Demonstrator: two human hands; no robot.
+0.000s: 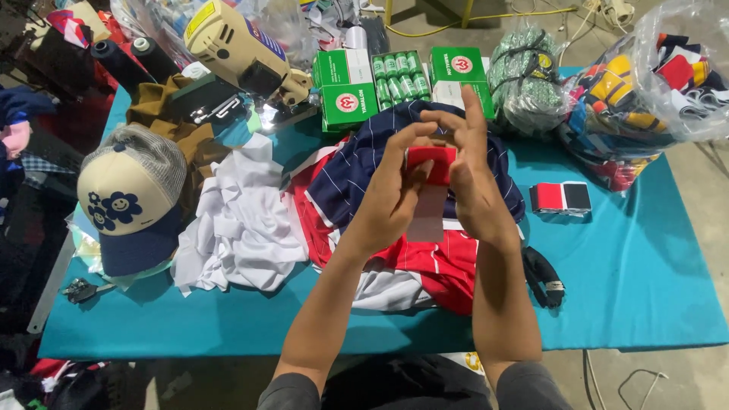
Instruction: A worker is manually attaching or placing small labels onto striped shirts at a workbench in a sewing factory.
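My left hand [391, 190] and my right hand [474, 182] are raised together above the table, both gripping a small red fabric patch [431, 163] with a pale strip hanging below it. Under my hands lies a heap of cloth: a navy pinstriped piece [357, 171], a red striped piece [440, 266] and white fabric [243, 220]. A small stack of red and black patches [560, 197] sits on the teal table [630, 281] to the right of my right hand.
A cream and navy cap with blue flowers [125, 201] stands at the left. Green boxes [345, 87], green thread spools [399, 76], a cream cutting machine [235, 45], bagged fabric [661, 83] line the back. A black strap [543, 277] and scissors [80, 290] lie near the front.
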